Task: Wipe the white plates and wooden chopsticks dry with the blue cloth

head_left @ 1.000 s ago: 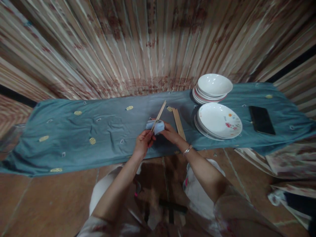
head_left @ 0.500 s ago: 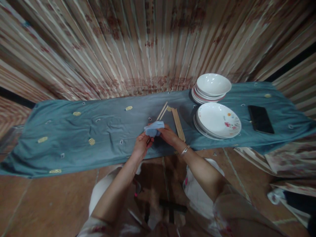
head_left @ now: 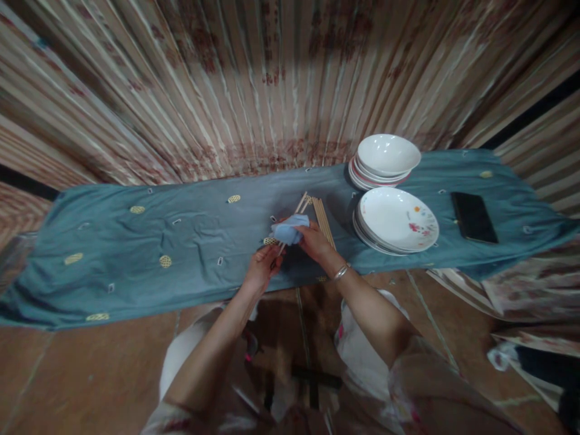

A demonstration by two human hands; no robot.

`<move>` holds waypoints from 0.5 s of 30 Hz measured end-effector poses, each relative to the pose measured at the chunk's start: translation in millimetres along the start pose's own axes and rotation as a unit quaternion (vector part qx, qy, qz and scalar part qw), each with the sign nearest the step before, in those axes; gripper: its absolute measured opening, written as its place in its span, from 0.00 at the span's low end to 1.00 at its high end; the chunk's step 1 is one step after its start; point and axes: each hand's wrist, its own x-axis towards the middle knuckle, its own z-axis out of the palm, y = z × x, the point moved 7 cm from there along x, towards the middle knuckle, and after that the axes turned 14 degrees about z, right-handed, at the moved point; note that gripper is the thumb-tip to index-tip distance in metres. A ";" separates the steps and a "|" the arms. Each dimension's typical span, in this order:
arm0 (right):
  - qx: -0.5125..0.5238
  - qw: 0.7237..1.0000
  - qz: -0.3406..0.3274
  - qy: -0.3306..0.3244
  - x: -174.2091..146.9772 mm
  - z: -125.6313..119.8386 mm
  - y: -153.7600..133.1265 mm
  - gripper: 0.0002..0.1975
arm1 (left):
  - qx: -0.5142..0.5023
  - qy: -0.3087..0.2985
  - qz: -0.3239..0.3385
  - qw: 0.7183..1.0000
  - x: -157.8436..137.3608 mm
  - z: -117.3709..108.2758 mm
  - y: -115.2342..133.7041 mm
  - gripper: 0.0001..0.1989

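Two thin chopsticks (head_left: 301, 203) slant up and away over the table, their near ends closed in my left hand (head_left: 264, 264). Around their middle is a light blue cloth (head_left: 290, 229), gripped by my right hand (head_left: 314, 239). The cloth hides the part of the chopsticks it covers. Just right of the cloth, several more chopsticks (head_left: 323, 220) lie side by side on the blue-green tablecloth (head_left: 199, 223), partly behind my right hand and wrist.
Right of the chopsticks stands a stack of flowered plates (head_left: 394, 217), with a stack of white bowls (head_left: 388, 156) behind it. A black phone or tablet (head_left: 474, 216) lies farther right. A pleated curtain (head_left: 272, 109) hangs along the table's far edge.
My right hand and the cloth have slid up along the chopsticks, away from my left hand. A bare stretch of chopstick now shows between the cloth and my left hand.
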 end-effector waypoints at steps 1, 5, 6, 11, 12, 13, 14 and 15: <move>0.005 1.000 0.002 0.009 1.4 -5.0 -2.4 0.08 | 0.002 -0.004 -0.004 1.000 -1.1 0.6 -0.8 0.21; 0.031 0.999 -0.014 0.040 5.5 -25.0 -11.8 0.05 | 0.007 -0.015 -0.012 1.000 -4.8 1.3 -3.5 0.24; 0.036 0.998 -0.021 0.046 6.1 -29.5 -14.2 0.05 | 0.009 -0.016 -0.014 1.000 -5.5 1.1 -3.9 0.24; 0.060 0.993 -0.038 0.092 8.5 -50.4 -23.3 0.05 | 0.016 -0.026 -0.029 0.999 -8.8 0.5 -4.9 0.23; 0.066 0.992 -0.038 0.100 9.1 -53.1 -23.9 0.04 | 0.015 -0.025 -0.030 0.999 -9.1 0.1 -5.0 0.23; 0.072 0.991 -0.037 0.106 9.8 -54.8 -24.1 0.04 | 0.013 -0.023 -0.031 0.999 -9.3 -0.6 -5.3 0.23; 0.078 0.990 -0.036 0.109 10.4 -55.5 -23.7 0.04 | 0.011 -0.019 -0.032 0.999 -9.3 -1.4 -5.6 0.23; 0.084 0.990 -0.035 0.111 10.9 -55.2 -22.9 0.04 | 0.009 -0.015 -0.031 0.999 -9.2 -2.3 -6.0 0.23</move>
